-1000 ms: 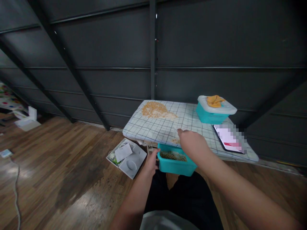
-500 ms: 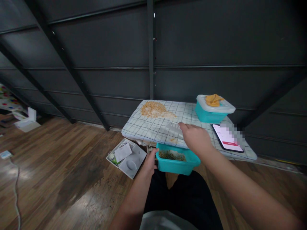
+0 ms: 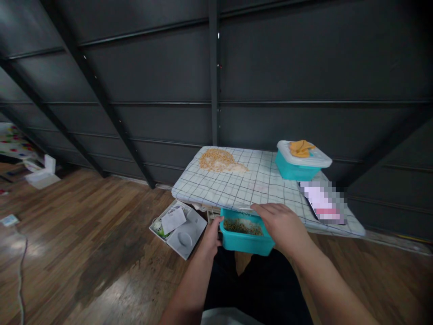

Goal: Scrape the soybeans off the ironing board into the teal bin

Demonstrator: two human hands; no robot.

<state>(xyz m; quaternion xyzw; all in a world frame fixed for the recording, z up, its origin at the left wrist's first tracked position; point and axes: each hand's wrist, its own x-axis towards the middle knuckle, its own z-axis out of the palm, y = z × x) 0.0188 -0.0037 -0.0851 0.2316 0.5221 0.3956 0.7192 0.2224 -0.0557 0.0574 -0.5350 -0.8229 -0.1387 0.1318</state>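
A turquoise plastic box (image 3: 248,243) is held just below the table's front edge, with greenish grains (image 3: 241,227) and some white grains inside. My left hand (image 3: 212,237) grips its left end, thumb at the rim. Above the box's right side, my right hand (image 3: 279,221) is closed on a clear plastic piece (image 3: 245,210), which shows only as a thin strip at the table edge; its exact kind is unclear. Toward the back left of the checked tablecloth (image 3: 203,187) lies a spread of yellow grains (image 3: 216,158) mixed with white ones.
At the table's right stands a lidded turquoise box (image 3: 297,170) topped by an orange cloth (image 3: 300,148). A phone (image 3: 323,203), partly blurred out, lies in front of it. An open white carton (image 3: 179,228) sits on the floor at left. A dark panelled wall (image 3: 162,76) rises behind.
My right hand has drawn the clear plastic piece toward me, from the cloth to the table edge above the box. The small patch of grains near that edge is gone from the cloth.
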